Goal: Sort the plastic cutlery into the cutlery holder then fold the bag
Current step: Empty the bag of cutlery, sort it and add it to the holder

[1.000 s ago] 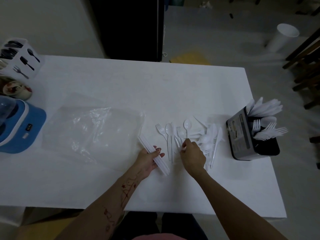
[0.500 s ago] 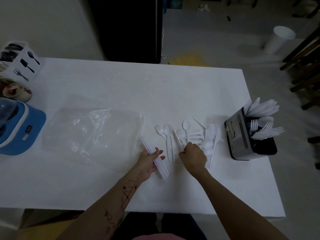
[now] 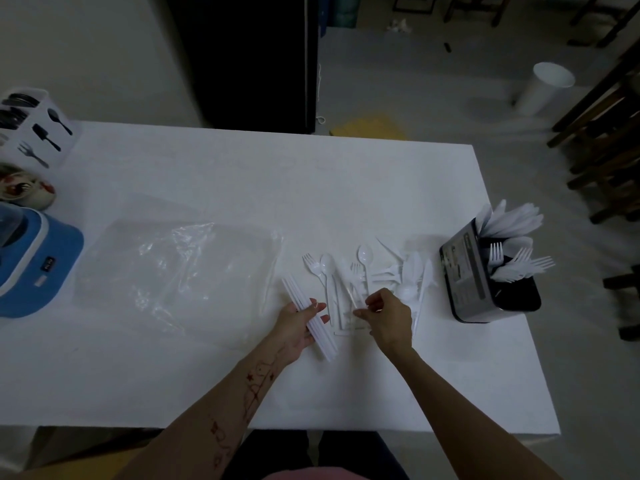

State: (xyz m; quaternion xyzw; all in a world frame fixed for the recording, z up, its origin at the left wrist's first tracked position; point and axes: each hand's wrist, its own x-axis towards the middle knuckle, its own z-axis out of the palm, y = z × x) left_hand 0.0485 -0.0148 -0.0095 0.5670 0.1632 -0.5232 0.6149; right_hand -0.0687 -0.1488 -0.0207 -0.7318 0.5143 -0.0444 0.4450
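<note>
White plastic forks, spoons and knives [image 3: 374, 275] lie scattered on the white table [image 3: 242, 174] right of centre. My left hand [image 3: 298, 325] grips a bundle of white plastic knives [image 3: 304, 310], held slanted just above the table. My right hand [image 3: 389, 315] rests on the near edge of the pile with fingertips pinched around a cutlery handle. A black cutlery holder [image 3: 485, 282] stands at the right edge with forks and knives sticking out. A clear plastic bag [image 3: 173, 275] lies flat to the left of my hands.
A blue and white appliance [image 3: 31, 268] sits at the left edge, a patterned bowl [image 3: 27, 188] behind it, and a white cutlery box with black icons [image 3: 34, 129] at the far left corner. Dark chairs [image 3: 602, 150] and a white bucket [image 3: 543, 88] are on the floor to the right.
My right hand has slid toward me along the pile and lifted slightly, pinching a handle. My left hand keeps the knife bundle nearly still.
</note>
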